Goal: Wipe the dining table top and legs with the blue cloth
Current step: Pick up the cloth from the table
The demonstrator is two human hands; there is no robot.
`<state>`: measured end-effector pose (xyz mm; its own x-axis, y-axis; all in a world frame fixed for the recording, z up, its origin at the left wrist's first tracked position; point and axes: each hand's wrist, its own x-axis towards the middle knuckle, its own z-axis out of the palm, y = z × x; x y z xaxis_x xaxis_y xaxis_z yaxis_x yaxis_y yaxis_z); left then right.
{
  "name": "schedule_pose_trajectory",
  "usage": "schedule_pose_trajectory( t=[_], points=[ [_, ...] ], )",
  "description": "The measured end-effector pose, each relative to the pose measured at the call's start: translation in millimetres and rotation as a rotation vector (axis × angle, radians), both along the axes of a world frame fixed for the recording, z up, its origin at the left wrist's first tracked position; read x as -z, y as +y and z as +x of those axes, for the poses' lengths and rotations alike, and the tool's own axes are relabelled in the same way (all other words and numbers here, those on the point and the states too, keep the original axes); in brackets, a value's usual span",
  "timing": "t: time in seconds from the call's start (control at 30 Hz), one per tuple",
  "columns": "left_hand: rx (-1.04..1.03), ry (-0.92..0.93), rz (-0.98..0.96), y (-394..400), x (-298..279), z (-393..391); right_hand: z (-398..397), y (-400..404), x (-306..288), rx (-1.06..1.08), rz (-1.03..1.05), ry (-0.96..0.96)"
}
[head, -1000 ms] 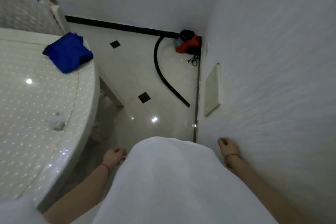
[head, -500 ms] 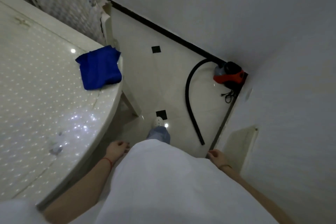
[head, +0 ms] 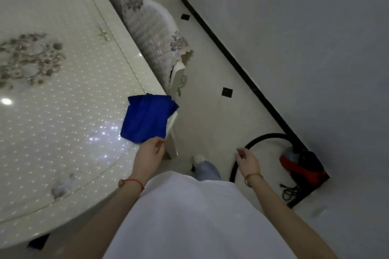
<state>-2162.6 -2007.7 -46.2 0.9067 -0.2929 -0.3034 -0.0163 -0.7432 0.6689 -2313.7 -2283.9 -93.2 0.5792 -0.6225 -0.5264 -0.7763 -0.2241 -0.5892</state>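
We look down on a white tabletop (head: 63,94) that fills the left of the view, dotted with small bright spots and bearing a grey floral pattern at its far left. The blue cloth (head: 147,119) lies folded at the tabletop's right corner, with its far right edge hanging a little over the rim. Our left hand (head: 150,150) hovers just near the cloth's near edge, fingers loosely bent and holding nothing; we cannot tell whether the fingertips touch the fabric. A red string bracelet (head: 134,182) circles that wrist. Our right hand (head: 246,161) hangs out over the floor (head: 210,111), well apart from the cloth, its fingers relaxed and empty, with a thin bangle (head: 252,177) on the wrist. A white garment (head: 189,216) covers the near middle of the view, and beyond it a blue trouser leg ends in a pale shoe (head: 199,157) on the floor. A small pale smudge or scrap (head: 62,185) sits on the near part of the tabletop. A chair with a ribbed, flowered cover (head: 153,33) stands pushed against the tabletop's far right side. At the right, by the wall (head: 305,48), a red and black vacuum cleaner (head: 303,164) rests in the corner, its black hose (head: 259,139) curving across the pale tiles toward us. No containers show.
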Motion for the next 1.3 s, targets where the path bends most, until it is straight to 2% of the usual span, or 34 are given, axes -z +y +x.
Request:
schedule_pose_trajectory(
  t=[0.2, 0.33, 0.43, 0.6, 0.7, 1.03, 1.17, 1.3],
  points=[
    [-0.372, -0.227, 0.09, 17.3, -2.1, 7.7, 165.1, 3.9, -27.3, -0.738, -0.149, -0.221],
    [-0.468, -0.218, 0.232, 30.1, 12.7, 5.3, 245.2, 56.3, -40.0, -1.201, -0.214, -0.337],
    [-0.524, -0.122, 0.309, 35.0, 25.6, 1.5, 284.0, 92.7, -38.9, -1.488, -0.335, -0.278],
    [-0.548, -0.01, 0.348, 26.4, 36.9, 2.7, 297.7, 116.7, -15.8, -1.684, -0.4, -0.048],
    [-0.553, 0.0, 0.375, 23.7, 42.9, 1.8, 293.3, 116.0, -3.2, -1.707, -0.522, -0.076],
    [-0.512, 0.027, 0.409, 24.8, 39.6, 1.4, 281.6, 116.0, -0.5, -1.615, -0.628, -0.219],
    [-0.475, 0.009, 0.378, 23.4, 36.1, 0.5, 267.7, 109.7, -4.9, -1.479, -0.509, -0.285],
    [-0.393, -0.098, 0.287, 18.3, 24.5, 4.9, 248.0, 84.4, -20.5, -1.195, -0.269, -0.266]
  ],
)
